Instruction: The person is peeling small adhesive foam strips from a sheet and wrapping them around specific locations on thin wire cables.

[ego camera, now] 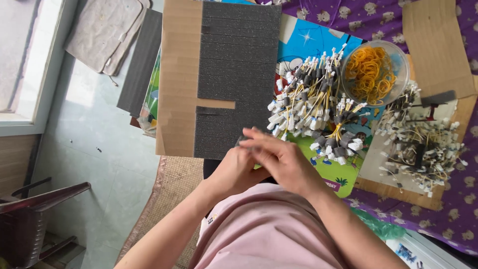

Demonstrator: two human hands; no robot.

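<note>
- Left hand [234,167] and right hand [279,157] meet just above the lap; the right overlaps the left, fingers curled in a pinch
- A small grey foam strip [242,141] shows at the fingertips, pinched between both hands; most of it is hidden
- Directly beyond the hands: dark grey foam sheet [239,74], cut into horizontal strips, lying on a brown cardboard sheet [177,74]; one strip is missing, leaving a bare cardboard slot at mid height
- Right of the foam: heap of bundled yellow cables with white connectors [313,107], resting on a bright blue and green cartoon-printed mat [308,37]
- Behind the heap: clear round plastic bowl [401,60] holding orange rubber bands [369,69]
- Far right: second heap of white-tipped cables [423,144] on a pale board, over purple patterned cloth [458,209]
- Upper right: a separate brown cardboard piece [435,45]
- Left side: pale tiled floor [94,139] and dark red plastic chair [35,219]
</note>
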